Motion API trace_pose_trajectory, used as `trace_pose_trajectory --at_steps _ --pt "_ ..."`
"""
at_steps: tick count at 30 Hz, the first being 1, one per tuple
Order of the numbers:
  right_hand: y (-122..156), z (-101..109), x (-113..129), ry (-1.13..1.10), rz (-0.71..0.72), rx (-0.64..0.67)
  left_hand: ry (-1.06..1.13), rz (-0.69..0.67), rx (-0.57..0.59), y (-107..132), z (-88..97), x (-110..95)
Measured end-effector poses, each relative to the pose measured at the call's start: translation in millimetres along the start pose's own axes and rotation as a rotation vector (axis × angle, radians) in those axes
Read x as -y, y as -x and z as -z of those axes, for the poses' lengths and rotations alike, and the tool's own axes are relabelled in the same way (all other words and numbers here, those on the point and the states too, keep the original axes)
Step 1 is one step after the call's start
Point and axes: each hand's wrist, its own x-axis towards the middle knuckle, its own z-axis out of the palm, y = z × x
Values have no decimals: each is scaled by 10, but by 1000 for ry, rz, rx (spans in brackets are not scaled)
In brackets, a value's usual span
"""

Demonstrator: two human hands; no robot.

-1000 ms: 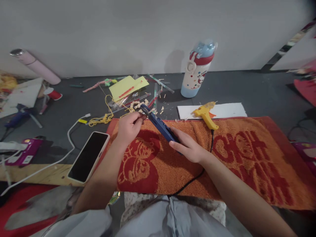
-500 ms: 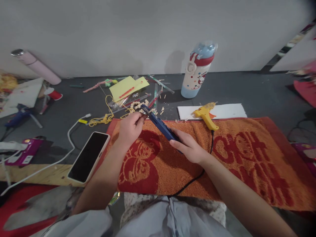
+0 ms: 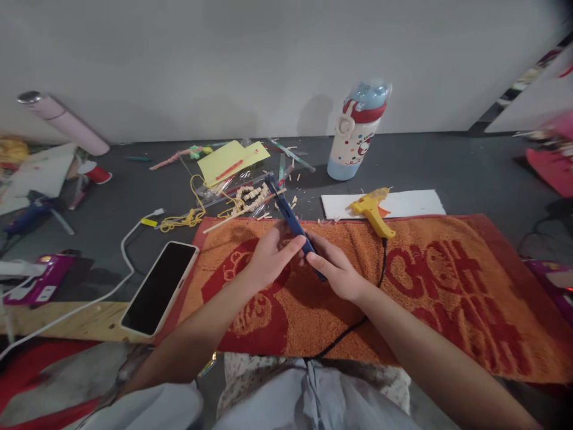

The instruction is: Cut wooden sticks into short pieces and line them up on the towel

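Observation:
Both hands grip a long dark-blue hand tool [image 3: 290, 220], tilted with its far end up and to the left; its exact kind is not clear. My left hand [image 3: 278, 252] is closed around its middle, thumb on top. At the lower end, my right hand [image 3: 332, 267] is closed on it too. A thin wooden stick [image 3: 237, 213] crosses the tool's far end and slants down to the left, with no fingers on it. Below the hands lies an orange and red towel [image 3: 331, 316]. Short cut wooden pieces [image 3: 253, 192] lie beyond the tool.
A yellow glue gun [image 3: 376, 213] rests on a white strip [image 3: 416, 202] to the right, its cord crossing the towel. Behind stands a bottle [image 3: 357, 137]. A phone [image 3: 161, 288] and white cable [image 3: 128, 245] lie left. Yellow paper [image 3: 224, 160] and yellow string [image 3: 183, 220] lie farther back.
My left hand has moved right and toward me, from the tool's far end to its middle. The tool now points more steeply away, and the stick shows across its end.

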Motion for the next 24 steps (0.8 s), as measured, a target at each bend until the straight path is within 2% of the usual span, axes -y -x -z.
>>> trace_pose_trajectory --at_steps 2,5,10,24 --pt "2 -18 7 14 35 8 156 26 43 -4 -57 30" --pt "2 -24 17 44 63 18 247 7 40 8 -103 51" --pt "2 -21 7 64 72 35 269 -32 -10 34 -116 81" --pt "36 -35 -7 93 44 -16 280 -88 -36 63 -141 102"
